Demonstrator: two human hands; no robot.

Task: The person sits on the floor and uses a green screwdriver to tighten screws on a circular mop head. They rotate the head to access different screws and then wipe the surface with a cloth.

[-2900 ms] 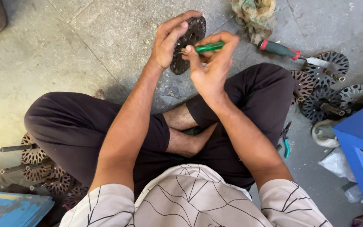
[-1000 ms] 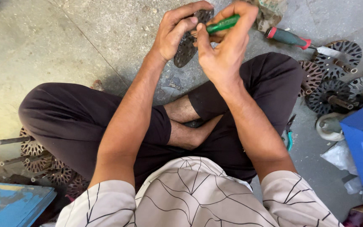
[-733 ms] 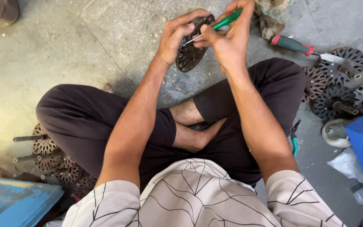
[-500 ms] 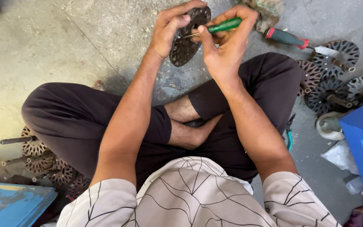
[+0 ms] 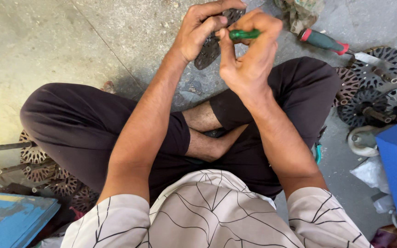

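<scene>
surface: concrete floor (image 5: pixel 70 41) | on it: finned rotors (image 5: pixel 373 92), red-green screwdriver (image 5: pixel 322 41), possibly rags (image 5: pixel 304 11)

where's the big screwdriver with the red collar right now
In the head view it lies on the concrete floor at the upper right: the big screwdriver, beyond the person's right knee, between a crumpled rag and slotted metal discs, untouched by either hand.

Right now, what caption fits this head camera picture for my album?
Left hand holds a dark slotted metal disc; right hand grips a green-handled screwdriver.
</scene>
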